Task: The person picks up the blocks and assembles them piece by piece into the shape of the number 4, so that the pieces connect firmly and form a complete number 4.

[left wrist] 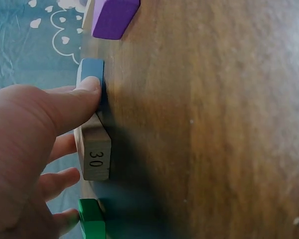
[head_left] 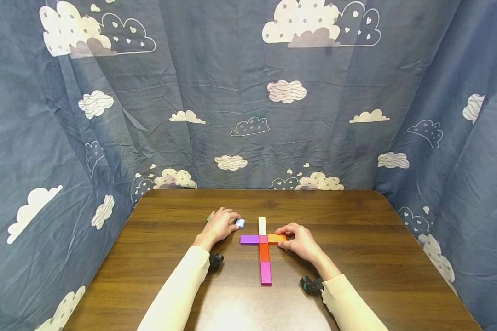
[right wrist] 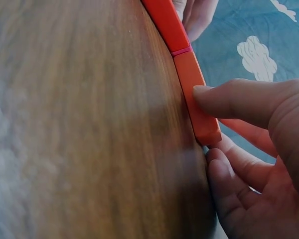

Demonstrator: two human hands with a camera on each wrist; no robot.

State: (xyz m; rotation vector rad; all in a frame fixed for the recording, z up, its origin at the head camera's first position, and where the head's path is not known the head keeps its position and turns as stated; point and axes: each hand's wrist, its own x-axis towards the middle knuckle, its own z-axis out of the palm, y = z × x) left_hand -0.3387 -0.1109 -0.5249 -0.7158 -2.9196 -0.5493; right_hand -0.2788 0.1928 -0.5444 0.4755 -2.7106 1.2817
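My left hand (head_left: 218, 225) pinches a small blue block (head_left: 240, 223) left of the cross of blocks, its thumb across the near face in the left wrist view. Beneath that hand are a plain wooden block marked 30 (left wrist: 96, 152) and a green block (left wrist: 93, 221), near the loosely bent fingers. My right hand (head_left: 302, 242) holds an orange block (head_left: 275, 239) between thumb and fingers at its outer end. This block forms the cross's right arm. A purple block (head_left: 249, 240) is opposite, with a pinkish square (head_left: 263, 239) between them.
A white block (head_left: 262, 225) extends from the square toward the back. A red block (head_left: 264, 253) and then a magenta block (head_left: 266, 273) run toward the front. All lie on a brown wooden table (head_left: 356, 276), enclosed by a blue cloud-print curtain (head_left: 215, 59).
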